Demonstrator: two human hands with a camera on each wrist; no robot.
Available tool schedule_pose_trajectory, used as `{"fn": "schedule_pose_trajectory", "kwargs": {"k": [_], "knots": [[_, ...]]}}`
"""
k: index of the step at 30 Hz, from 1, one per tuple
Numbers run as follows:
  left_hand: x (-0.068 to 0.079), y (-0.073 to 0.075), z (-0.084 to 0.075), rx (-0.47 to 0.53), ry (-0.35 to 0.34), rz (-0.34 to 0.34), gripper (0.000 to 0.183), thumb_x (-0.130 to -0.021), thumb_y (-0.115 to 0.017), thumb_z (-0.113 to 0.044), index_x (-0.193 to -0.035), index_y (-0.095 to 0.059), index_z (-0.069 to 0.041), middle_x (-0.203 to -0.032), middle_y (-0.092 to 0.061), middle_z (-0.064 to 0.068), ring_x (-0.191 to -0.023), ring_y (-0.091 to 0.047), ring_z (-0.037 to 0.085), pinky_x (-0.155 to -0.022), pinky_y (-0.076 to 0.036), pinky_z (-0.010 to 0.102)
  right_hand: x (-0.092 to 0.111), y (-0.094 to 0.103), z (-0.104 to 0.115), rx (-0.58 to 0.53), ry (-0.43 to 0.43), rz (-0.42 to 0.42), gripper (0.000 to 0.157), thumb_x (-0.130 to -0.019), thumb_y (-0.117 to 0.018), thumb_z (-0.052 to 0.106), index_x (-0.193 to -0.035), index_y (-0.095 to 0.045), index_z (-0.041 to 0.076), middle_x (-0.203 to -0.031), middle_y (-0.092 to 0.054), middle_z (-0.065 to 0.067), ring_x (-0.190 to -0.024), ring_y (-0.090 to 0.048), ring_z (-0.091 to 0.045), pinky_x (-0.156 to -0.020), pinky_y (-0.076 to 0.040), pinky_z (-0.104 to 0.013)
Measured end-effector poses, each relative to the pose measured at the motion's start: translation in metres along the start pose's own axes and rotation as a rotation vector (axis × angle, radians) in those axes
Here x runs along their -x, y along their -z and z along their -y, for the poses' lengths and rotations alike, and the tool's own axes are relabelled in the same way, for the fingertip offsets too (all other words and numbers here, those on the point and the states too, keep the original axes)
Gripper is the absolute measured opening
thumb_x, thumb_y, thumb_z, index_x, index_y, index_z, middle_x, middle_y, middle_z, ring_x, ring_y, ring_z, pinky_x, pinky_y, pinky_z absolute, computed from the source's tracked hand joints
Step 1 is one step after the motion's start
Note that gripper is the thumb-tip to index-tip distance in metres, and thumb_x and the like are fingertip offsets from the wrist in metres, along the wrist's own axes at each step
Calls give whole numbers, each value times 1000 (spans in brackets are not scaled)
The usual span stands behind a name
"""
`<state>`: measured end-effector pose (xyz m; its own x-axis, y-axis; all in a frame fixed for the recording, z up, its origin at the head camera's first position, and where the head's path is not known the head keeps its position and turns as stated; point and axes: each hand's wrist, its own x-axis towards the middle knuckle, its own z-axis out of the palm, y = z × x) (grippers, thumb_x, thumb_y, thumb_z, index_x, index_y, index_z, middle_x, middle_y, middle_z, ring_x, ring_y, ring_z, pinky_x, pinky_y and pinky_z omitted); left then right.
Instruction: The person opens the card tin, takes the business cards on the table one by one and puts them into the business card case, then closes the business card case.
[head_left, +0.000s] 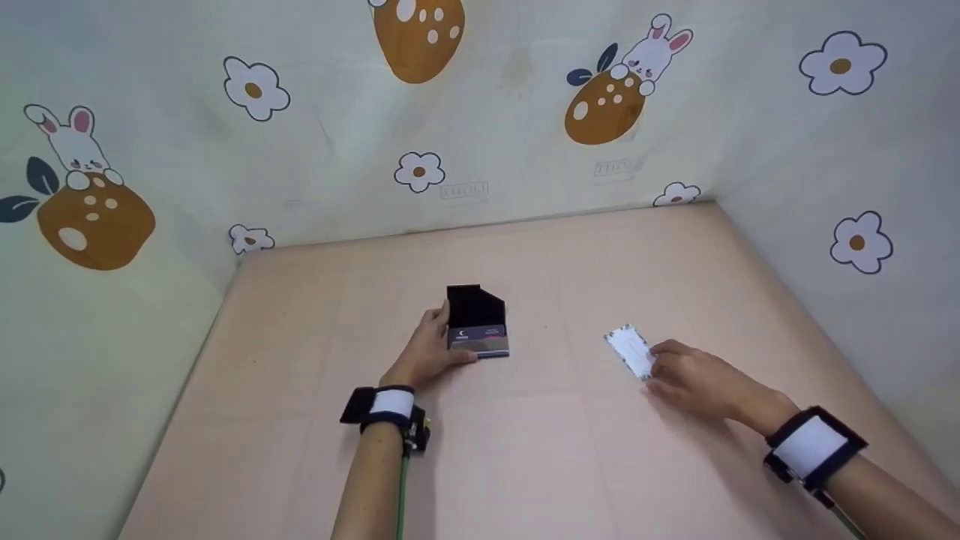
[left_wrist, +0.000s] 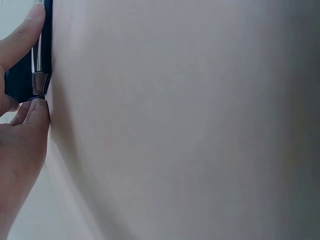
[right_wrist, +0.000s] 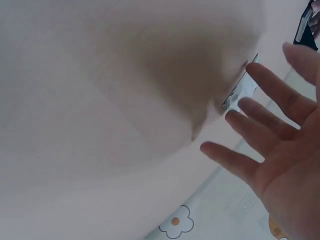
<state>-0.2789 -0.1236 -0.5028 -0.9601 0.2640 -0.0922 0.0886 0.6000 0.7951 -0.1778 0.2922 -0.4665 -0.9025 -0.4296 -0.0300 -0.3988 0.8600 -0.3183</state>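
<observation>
On the table, my left hand (head_left: 429, 351) holds a black card case (head_left: 477, 309), its flap folded back. The thumb lies along the near edge and the other fingers are at its left side, as the left wrist view shows close up. A dark printed card (head_left: 491, 343) fills the near part of the case. To the right, a small white card (head_left: 628, 349) with a patterned border lies by my right hand (head_left: 697, 381). In the right wrist view the right fingers (right_wrist: 272, 90) are spread, with the white card (right_wrist: 242, 92) just beyond them; contact cannot be told.
A pale pink cover (head_left: 525, 450) lies over the table. Behind it and at both sides hang light sheets (head_left: 337, 165) printed with rabbits and flowers. Each wrist wears a strap (head_left: 391, 403) with a small camera and a green cable.
</observation>
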Motion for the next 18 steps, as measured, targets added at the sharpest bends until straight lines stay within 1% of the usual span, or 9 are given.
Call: {"fn": "schedule_pose_trajectory", "kwargs": {"k": [2, 4, 6, 8, 10, 12, 16, 18], "knots": [[1, -1, 1, 4, 8, 0, 110, -78, -86, -22, -161, -15, -14, -156, -33, 22, -149, -31, 39, -125, -24, 51, -2, -2, 1, 28, -45, -55, 36, -92, -73, 25, -111, -68, -4, -121, -63, -22, -99, -67, -30, -85, -60, -46], [1, -1, 1, 9, 20, 0, 110, -78, -87, -23, -161, -15, -15, -156, -32, 21, -149, -30, 39, -126, -23, 50, -6, -4, 2, 39, -106, -90, 47, -90, -75, 29, -116, -63, -9, -113, -62, -23, -89, -64, -26, -78, -60, -44], [1, -2, 1, 9, 21, -1, 110, -78, -87, -23, -161, -14, -13, -157, -32, 22, -150, -29, 39, -126, -23, 50, -10, -6, 5, 32, -182, -100, 59, -88, -76, 35, -121, -60, -11, -111, -62, -25, -84, -60, -25, -73, -58, -43], [1, -3, 1, 4, 25, 2, 111, -78, -87, -23, -161, -14, -12, -157, -32, 22, -150, -29, 39, -126, -22, 49, -13, -8, 8, 10, -253, -91, 69, -85, -77, 41, -125, -57, -12, -111, -61, -27, -83, -59, -26, -71, -55, -43], [1, -3, 1, -1, 22, 4, 111, -78, -86, -23, -161, -14, -11, -157, -32, 22, -150, -30, 38, -126, -22, 49, -17, -9, 11, -7, -293, -82, 75, -83, -79, 42, -126, -56, -14, -111, -61, -29, -82, -58, -27, -70, -54, -42], [1, -2, 1, -11, 18, 5, 110, -78, -86, -23, -161, -14, -10, -157, -32, 22, -149, -30, 39, -126, -23, 49, -19, -11, 14, -10, -306, -88, 74, -81, -80, 40, -124, -56, -15, -108, -62, -29, -82, -58, -28, -69, -55, -44], [0, -1, -1, -17, 13, 3, 109, -79, -86, -24, -160, -15, -9, -157, -32, 24, -149, -30, 40, -126, -23, 49, -21, -14, 17, 3, -296, -133, 68, -78, -81, 33, -117, -58, -18, -98, -62, -27, -78, -58, -29, -66, -56, -45], [0, 0, -2, -19, 12, 3, 108, -79, -86, -23, -160, -16, -10, -157, -32, 23, -149, -30, 40, -126, -23, 49, -22, -15, 17, -2, -306, -151, 67, -78, -82, 31, -117, -58, -18, -96, -62, -27, -77, -58, -29, -66, -56, -44]]}}
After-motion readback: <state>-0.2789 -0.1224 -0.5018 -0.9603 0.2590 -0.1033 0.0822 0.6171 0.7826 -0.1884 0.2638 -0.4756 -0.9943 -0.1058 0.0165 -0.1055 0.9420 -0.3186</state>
